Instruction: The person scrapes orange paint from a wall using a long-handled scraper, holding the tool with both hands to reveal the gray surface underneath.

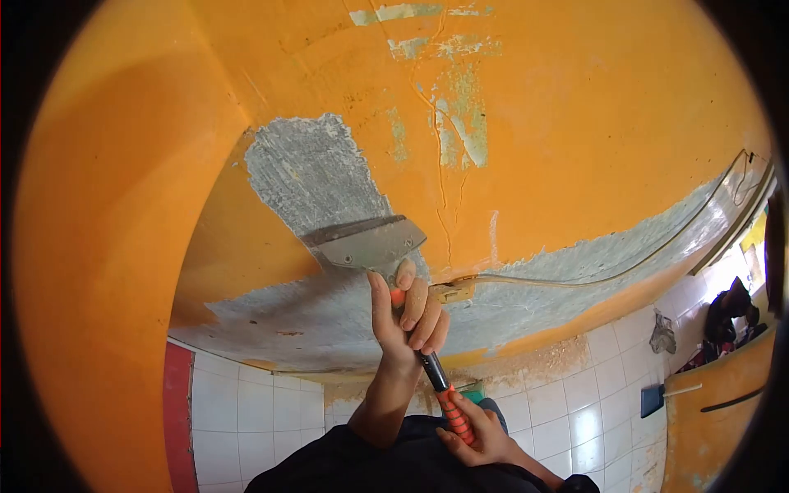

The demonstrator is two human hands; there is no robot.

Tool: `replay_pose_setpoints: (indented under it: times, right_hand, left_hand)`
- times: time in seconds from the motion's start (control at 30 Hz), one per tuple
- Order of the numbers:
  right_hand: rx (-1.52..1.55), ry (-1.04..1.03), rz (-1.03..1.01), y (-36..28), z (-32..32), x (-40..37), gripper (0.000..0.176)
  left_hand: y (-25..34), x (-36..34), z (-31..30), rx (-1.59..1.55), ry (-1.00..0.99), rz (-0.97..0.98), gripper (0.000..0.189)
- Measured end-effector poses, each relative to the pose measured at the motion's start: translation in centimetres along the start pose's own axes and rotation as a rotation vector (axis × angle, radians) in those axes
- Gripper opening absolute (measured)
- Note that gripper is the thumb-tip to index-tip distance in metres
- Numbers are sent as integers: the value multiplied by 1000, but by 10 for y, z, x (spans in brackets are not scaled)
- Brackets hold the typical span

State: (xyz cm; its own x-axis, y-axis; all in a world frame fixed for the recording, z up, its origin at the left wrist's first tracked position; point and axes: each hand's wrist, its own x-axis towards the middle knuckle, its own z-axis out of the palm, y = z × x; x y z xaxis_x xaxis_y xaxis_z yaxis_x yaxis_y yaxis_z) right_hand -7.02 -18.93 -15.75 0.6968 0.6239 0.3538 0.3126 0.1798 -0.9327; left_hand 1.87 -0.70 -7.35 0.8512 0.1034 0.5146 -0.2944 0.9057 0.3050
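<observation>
A wide metal scraper (370, 244) has its blade edge against the orange wall (575, 148), at the lower end of a bare grey patch (308, 172). My left hand (403, 316) is wrapped round the upper part of its handle, just below the blade. Farther down, my right hand (478, 431) grips the orange and black end of the same handle. Beside the left fingers, a yellowish box (454, 291) with a cable sits on the wall. Cracks and pale scraped spots mark the paint above.
A long grey strip (567, 267) of bare wall runs to the right under the cable. White tiles (542, 403) cover the floor. At the right are a dustpan (652, 400), a plastic bag (662, 333), dark items (727, 312) and an orange ledge (723, 427).
</observation>
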Motion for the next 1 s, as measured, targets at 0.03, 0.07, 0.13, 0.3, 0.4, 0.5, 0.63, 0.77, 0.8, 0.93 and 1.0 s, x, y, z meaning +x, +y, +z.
replay_pose_setpoints:
  times: [0.03,0.07,0.13,0.3,0.4,0.5,0.63,0.77,0.8,0.93,1.0]
  right_hand:
    - [-11,42,-76,13,7,-2,63]
    - [-24,83,-151,20,10,-3,62]
    - [-220,117,-257,19,5,3,62]
    - [-520,117,-418,27,3,4,60]
    - [-481,153,-482,27,9,8,57]
    - [-365,194,-560,22,20,16,54]
    - [-347,216,-588,14,18,21,51]
    - [-338,182,-596,2,16,28,49]
    - [-341,181,-616,3,15,28,49]
    - [-326,193,-615,-5,14,34,52]
    - [-300,172,-638,-11,15,32,52]
  left_hand:
    - [0,-3,-4,-13,26,0,47]
    - [-1,-5,-7,-29,52,1,47]
    - [-1,-5,-6,-57,43,10,48]
    - [0,-4,-6,-140,13,2,48]
    - [1,0,1,-175,-18,2,48]
    - [6,5,8,-233,-42,-15,47]
    - [7,8,10,-242,-39,-21,47]
    - [10,6,18,-251,-29,-5,47]
    - [12,13,20,-232,-37,-5,47]
    - [11,15,22,-267,-91,-12,47]
    - [14,17,30,-260,-100,1,47]
